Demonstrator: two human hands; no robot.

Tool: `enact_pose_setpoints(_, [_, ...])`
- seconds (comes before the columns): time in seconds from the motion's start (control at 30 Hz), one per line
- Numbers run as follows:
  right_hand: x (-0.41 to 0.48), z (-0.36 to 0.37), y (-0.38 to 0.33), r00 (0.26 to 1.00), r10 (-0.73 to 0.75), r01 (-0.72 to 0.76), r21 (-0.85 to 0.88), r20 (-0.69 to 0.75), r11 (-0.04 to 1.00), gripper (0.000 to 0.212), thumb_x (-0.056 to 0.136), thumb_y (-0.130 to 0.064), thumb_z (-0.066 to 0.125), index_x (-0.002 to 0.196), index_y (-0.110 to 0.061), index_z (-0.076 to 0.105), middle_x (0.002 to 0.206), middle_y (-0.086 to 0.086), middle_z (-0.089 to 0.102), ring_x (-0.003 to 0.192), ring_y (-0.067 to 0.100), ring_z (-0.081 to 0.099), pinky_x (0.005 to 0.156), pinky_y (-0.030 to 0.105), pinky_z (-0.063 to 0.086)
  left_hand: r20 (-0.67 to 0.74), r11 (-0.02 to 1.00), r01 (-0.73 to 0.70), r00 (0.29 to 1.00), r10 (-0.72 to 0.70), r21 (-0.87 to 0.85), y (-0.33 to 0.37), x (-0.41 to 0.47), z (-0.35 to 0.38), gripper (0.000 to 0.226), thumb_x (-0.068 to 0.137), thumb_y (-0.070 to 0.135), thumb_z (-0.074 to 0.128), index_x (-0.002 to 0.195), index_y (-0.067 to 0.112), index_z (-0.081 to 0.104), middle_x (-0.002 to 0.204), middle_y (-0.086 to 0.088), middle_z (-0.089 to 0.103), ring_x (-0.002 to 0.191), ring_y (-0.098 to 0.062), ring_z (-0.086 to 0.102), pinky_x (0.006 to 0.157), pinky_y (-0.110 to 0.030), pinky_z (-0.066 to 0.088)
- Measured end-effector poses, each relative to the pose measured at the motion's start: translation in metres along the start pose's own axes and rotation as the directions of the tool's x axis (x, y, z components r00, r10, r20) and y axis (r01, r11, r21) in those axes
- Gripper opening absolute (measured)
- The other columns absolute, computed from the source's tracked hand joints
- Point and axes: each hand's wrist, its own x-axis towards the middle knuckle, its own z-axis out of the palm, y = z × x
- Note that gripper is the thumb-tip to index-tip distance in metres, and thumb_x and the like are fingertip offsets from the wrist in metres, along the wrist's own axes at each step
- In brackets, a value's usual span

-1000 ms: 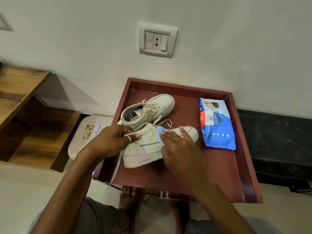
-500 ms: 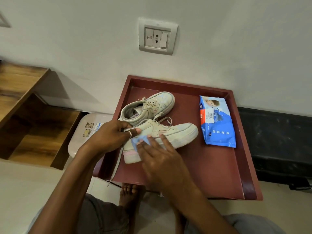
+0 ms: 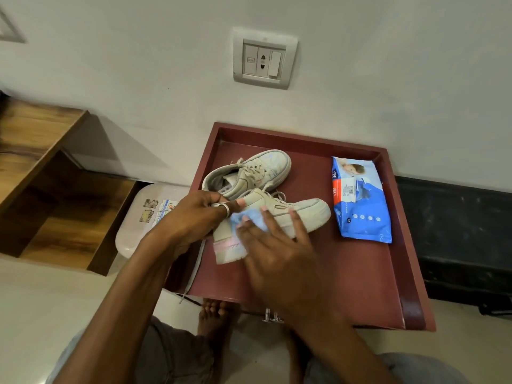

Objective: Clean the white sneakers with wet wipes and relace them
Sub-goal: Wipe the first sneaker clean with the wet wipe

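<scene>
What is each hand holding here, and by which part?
The left hand grips the near sneaker at its heel end. The right hand grips nothing: its straight fingers press a blue wipe against that sneaker's side.

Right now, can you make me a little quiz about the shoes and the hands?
1. True or false: the blue wipe pack lies inside the red tray.
2. What does the right hand press flat onto the near sneaker? A) a blue wipe B) a brush C) a sponge
3. Which hand grips the near sneaker at its opening?

Key: 1 true. 2 A. 3 the left hand.
</scene>
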Motion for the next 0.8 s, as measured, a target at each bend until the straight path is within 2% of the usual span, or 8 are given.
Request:
enact_pose_setpoints(0.1, [-0.002, -0.012, 0.043, 0.950, 0.313, -0.313, -0.020, -0.020, 0.949, 0.047, 0.090, -0.022, 0.043, 0.132, -0.013, 0.061, 0.126, 0.009, 0.067, 0.130, 0.028, 0.053, 0.112, 0.056, 0.034, -0.016, 0.998, 0.024, 1.000, -0.025, -0.058, 0.000, 0.003, 0.003, 0.054, 0.086, 0.043, 0.074, 0.101, -0.008, 0.066, 0.100, -0.028, 0.070, 0.078, -0.025, 0.063, 0.072, -0.036, 0.050])
enact_pose_setpoints(0.17, [-0.002, -0.015, 0.044, 0.909, 0.414, -0.413, 0.030, -0.052, 0.910, 0.047, 0.089, -0.022, 0.041, 0.129, -0.010, 0.064, 0.121, 0.014, 0.068, 0.121, 0.030, 0.059, 0.111, 0.051, 0.037, -0.008, 0.996, 0.039, 0.999, -0.040, -0.081, 0.000, 0.003, 0.004, 0.051, 0.086, 0.040, 0.074, 0.103, -0.007, 0.067, 0.102, -0.025, 0.072, 0.081, -0.024, 0.066, 0.074, -0.036, 0.053])
enact_pose_setpoints(0.3, [0.000, -0.005, -0.017, 0.974, 0.212, -0.203, 0.106, -0.077, 0.973, 0.043, 0.089, -0.018, 0.046, 0.123, 0.000, 0.066, 0.126, 0.019, 0.065, 0.122, 0.031, 0.059, 0.109, 0.044, 0.042, -0.027, 0.990, 0.061, 0.997, -0.065, -0.130, 0.004, 0.005, 0.008, 0.046, 0.087, 0.033, 0.075, 0.103, -0.009, 0.068, 0.088, -0.017, 0.073, 0.075, -0.021, 0.064, 0.068, -0.030, 0.053])
enact_pose_setpoints(0.43, [-0.005, -0.001, -0.029, 0.997, -0.062, 0.057, 0.100, 0.045, 0.993, 0.043, 0.092, -0.017, 0.050, 0.131, -0.002, 0.060, 0.136, 0.017, 0.058, 0.132, 0.028, 0.051, 0.116, 0.041, 0.033, -0.023, 0.981, 0.106, 0.994, -0.111, -0.162, 0.006, 0.003, 0.007, 0.040, 0.087, 0.029, 0.075, 0.104, -0.007, 0.070, 0.105, -0.027, 0.071, 0.084, -0.028, 0.063, 0.090, -0.048, 0.054])
enact_pose_setpoints(0.53, [-0.003, -0.007, 0.006, 0.994, 0.110, -0.109, 0.080, -0.016, 0.991, 0.042, 0.092, -0.016, 0.048, 0.128, -0.002, 0.063, 0.130, 0.015, 0.063, 0.125, 0.026, 0.058, 0.112, 0.043, 0.040, -0.034, 0.978, 0.113, 0.992, -0.121, -0.178, 0.006, 0.004, 0.008, 0.041, 0.087, 0.029, 0.076, 0.108, -0.006, 0.070, 0.107, -0.025, 0.072, 0.085, -0.027, 0.066, 0.081, -0.043, 0.052])
enact_pose_setpoints(0.63, [-0.002, -0.016, 0.028, 0.926, 0.367, -0.364, 0.043, -0.085, 0.930, 0.040, 0.086, -0.012, 0.052, 0.121, -0.001, 0.067, 0.120, 0.016, 0.069, 0.114, 0.031, 0.064, 0.105, 0.043, 0.041, -0.040, 0.971, 0.119, 0.991, -0.130, -0.209, 0.007, 0.005, 0.011, 0.043, 0.086, 0.025, 0.076, 0.109, -0.010, 0.068, 0.082, -0.017, 0.072, 0.062, -0.015, 0.064, 0.054, -0.022, 0.046])
enact_pose_setpoints(0.7, [-0.001, -0.014, 0.014, 0.923, 0.367, -0.366, 0.032, -0.113, 0.930, 0.040, 0.084, -0.011, 0.054, 0.120, 0.001, 0.067, 0.119, 0.018, 0.068, 0.115, 0.033, 0.064, 0.104, 0.043, 0.041, -0.045, 0.962, 0.132, 0.988, -0.147, -0.240, 0.008, 0.004, 0.013, 0.039, 0.085, 0.024, 0.077, 0.108, -0.007, 0.070, 0.078, -0.010, 0.071, 0.061, -0.014, 0.063, 0.050, -0.020, 0.041])
enact_pose_setpoints(0.8, [0.002, -0.006, -0.029, 0.986, 0.160, -0.159, 0.035, -0.042, 0.987, 0.041, 0.093, -0.016, 0.045, 0.126, 0.001, 0.063, 0.130, 0.021, 0.061, 0.125, 0.033, 0.057, 0.111, 0.044, 0.039, -0.033, 0.950, 0.168, 0.983, -0.183, -0.264, 0.012, 0.003, 0.012, 0.034, 0.084, 0.022, 0.078, 0.108, -0.002, 0.074, 0.085, -0.011, 0.075, 0.071, -0.020, 0.067, 0.059, -0.028, 0.053])
